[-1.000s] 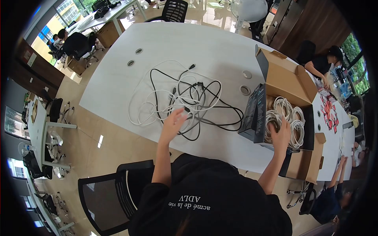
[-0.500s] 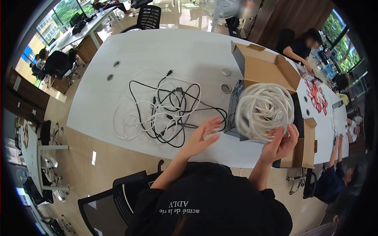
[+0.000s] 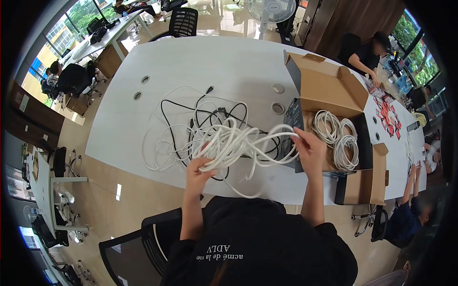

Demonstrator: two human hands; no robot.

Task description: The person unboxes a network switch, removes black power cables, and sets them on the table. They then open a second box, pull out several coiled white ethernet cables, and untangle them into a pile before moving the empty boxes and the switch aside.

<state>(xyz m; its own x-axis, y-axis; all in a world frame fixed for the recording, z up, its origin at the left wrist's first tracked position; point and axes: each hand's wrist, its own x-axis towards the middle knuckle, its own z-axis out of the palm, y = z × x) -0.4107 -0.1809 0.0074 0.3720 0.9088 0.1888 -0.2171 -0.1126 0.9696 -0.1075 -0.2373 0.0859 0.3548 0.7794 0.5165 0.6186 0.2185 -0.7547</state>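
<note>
- Your left hand is closing around the near left end of a white cable bundle, thumb and fingers gripping several strands together.
- Your right hand is pinching the loops at the bundle's other end, the fingers standing narrow on the cable.
- The bundle is spanning the space between your two hands, its strands crowding thickly toward the left one and spreading into wider loops toward the right one.
- One loose strand is drooping from the bundle's near side, curving toward your body between your forearms.
- Just past your left hand, dark cables are lying tangled with thin white ones, the bundle partly covering them.
- Just beyond and to the right of your right hand, a cardboard box is standing with its flaps open.
- Inside that box, coiled white cables are resting side by side, touching.
- Ahead of both hands, the white table is extending away, bearing everything listed above.
- Well to the right of your right hand, small red items are lying in a scatter, too small to identify.
- Farther out past the box, another person is reaching over a work surface.
- Farthest ahead, a fan is standing beyond the table edge.
</note>
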